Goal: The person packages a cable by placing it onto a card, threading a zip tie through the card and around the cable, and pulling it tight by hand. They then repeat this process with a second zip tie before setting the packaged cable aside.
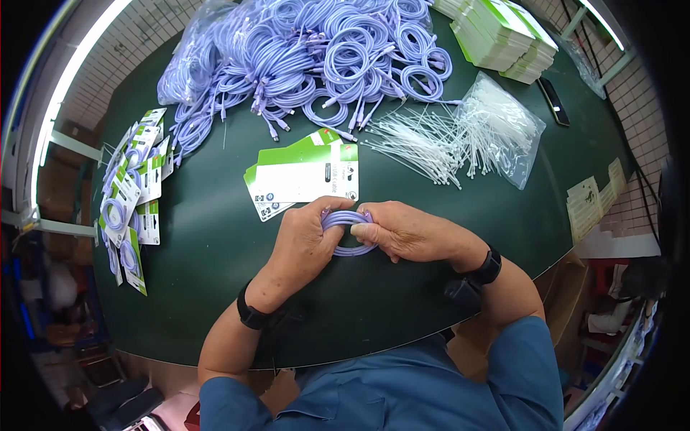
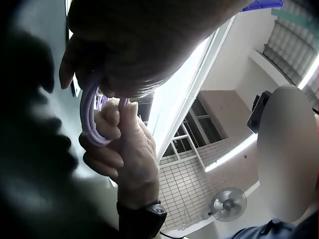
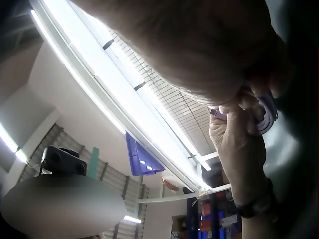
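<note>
A coiled lavender cable (image 1: 354, 251) is held between both hands above the dark green table, near its front edge. My left hand (image 1: 302, 241) grips the coil's left side, the thumb over the strands. From the right, my right hand (image 1: 410, 231) pinches the coil with thumb and fingers. Small connector ends stick up by both hands. In the left wrist view the coil (image 2: 88, 109) hangs as a ring between the hands; in the right wrist view a connector (image 3: 218, 114) shows beside the fingers. White and green cards (image 1: 307, 179) lie just beyond the hands.
A large heap of lavender cables (image 1: 287, 50) fills the back. White zip ties (image 1: 424, 144) and a bag of them (image 1: 503, 126) lie right of the cards. Card stacks (image 1: 503, 36) and a phone (image 1: 553, 102) are at the back right. Carded cables (image 1: 129, 194) lie at left.
</note>
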The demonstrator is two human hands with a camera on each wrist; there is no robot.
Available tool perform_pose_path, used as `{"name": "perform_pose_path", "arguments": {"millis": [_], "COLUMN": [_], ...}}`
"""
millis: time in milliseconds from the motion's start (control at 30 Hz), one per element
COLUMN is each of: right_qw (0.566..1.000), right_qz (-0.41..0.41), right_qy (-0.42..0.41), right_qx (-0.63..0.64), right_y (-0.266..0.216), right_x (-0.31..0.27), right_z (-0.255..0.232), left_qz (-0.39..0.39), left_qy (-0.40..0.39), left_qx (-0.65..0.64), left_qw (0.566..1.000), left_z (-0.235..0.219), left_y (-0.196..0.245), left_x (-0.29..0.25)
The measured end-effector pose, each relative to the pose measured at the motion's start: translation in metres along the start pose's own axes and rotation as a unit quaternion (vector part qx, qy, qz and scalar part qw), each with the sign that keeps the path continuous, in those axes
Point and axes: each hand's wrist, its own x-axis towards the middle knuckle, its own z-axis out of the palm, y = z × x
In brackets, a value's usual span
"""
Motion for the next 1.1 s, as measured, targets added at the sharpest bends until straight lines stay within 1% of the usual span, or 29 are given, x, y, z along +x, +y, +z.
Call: {"name": "perform_pose_path", "arguments": {"millis": [33, 67, 100, 167, 200, 333, 367, 433, 467, 500, 533, 567, 600, 633, 700, 733, 767, 833, 867, 1000, 1033, 1100], "right_qw": [0.999, 0.999, 0.997, 0.982, 0.982, 0.969, 0.975, 0.985, 0.984, 0.991, 0.995, 0.995, 0.995, 0.995, 0.992, 0.992, 0.991, 0.988, 0.988, 0.984, 0.982, 0.979], "right_qz": [0.011, 0.012, -0.010, -0.055, -0.056, -0.074, -0.080, -0.089, -0.088, -0.045, -0.002, 0.041, 0.042, 0.028, 0.000, 0.003, -0.003, -0.016, -0.014, -0.028, -0.017, 0.006], "right_qy": [-0.010, -0.011, 0.000, 0.023, 0.022, 0.040, 0.053, 0.080, 0.079, 0.082, 0.086, 0.091, 0.091, 0.098, 0.114, 0.116, 0.113, 0.105, 0.104, 0.133, 0.143, 0.164], "right_qx": [-0.031, -0.031, -0.080, -0.178, -0.180, -0.235, -0.200, -0.127, -0.132, -0.094, -0.056, -0.018, -0.023, 0.004, 0.057, 0.053, 0.074, 0.114, 0.112, 0.119, 0.120, 0.123], "right_y": [0.000, 0.000, 0.002, 0.004, 0.005, 0.002, 0.001, -0.001, -0.004, -0.008, -0.013, -0.016, -0.015, -0.012, -0.005, -0.003, -0.003, -0.002, 0.000, 0.005, 0.003, -0.001], "right_x": [-0.001, -0.001, -0.001, 0.000, 0.000, 0.003, 0.001, 0.000, -0.001, -0.002, -0.003, -0.003, -0.003, -0.002, 0.000, -0.001, -0.001, 0.000, 0.001, 0.002, 0.003, 0.003], "right_z": [0.000, 0.000, 0.001, 0.004, 0.005, 0.004, 0.007, 0.009, 0.007, 0.006, 0.004, 0.002, 0.001, 0.000, -0.003, -0.004, -0.005, -0.007, -0.007, -0.004, -0.003, -0.003], "left_qz": [0.002, 0.005, 0.005, 0.019, 0.027, 0.021, 0.025, -0.014, -0.035, -0.034, 0.045, 0.123, 0.199, 0.200, 0.286, 0.327, 0.327, 0.246, 0.203, 0.212, 0.212, 0.245], "left_qy": [-0.009, -0.016, -0.015, -0.018, -0.019, -0.020, -0.012, 0.027, 0.044, 0.048, 0.129, 0.209, 0.286, 0.289, 0.237, 0.210, 0.212, 0.133, 0.093, 0.113, 0.112, 0.103], "left_qx": [0.036, 0.072, 0.072, 0.149, 0.188, 0.179, 0.178, 0.132, 0.108, 0.105, 0.131, 0.155, 0.177, 0.174, 0.233, 0.262, 0.258, 0.182, 0.143, 0.163, 0.164, 0.206], "left_qw": [0.999, 0.997, 0.997, 0.989, 0.982, 0.983, 0.984, 0.991, 0.993, 0.993, 0.982, 0.958, 0.920, 0.920, 0.899, 0.884, 0.884, 0.943, 0.964, 0.957, 0.957, 0.942], "left_z": [0.000, 0.000, 0.000, -0.001, -0.002, -0.003, -0.004, -0.012, -0.014, -0.014, -0.015, -0.015, -0.016, -0.017, -0.020, -0.018, -0.011, 0.012, 0.020, 0.031, 0.030, 0.023], "left_y": [0.000, 0.000, 0.000, 0.001, 0.002, -0.003, 0.002, 0.023, 0.029, 0.031, 0.033, 0.034, 0.035, 0.038, 0.041, 0.041, 0.041, 0.044, 0.044, 0.039, 0.037, 0.030], "left_x": [0.000, 0.000, 0.000, -0.001, 0.000, 0.000, 0.001, 0.001, 0.001, 0.002, 0.003, 0.005, 0.007, 0.006, -0.003, -0.008, -0.010, -0.013, -0.012, -0.010, -0.010, -0.009]}}
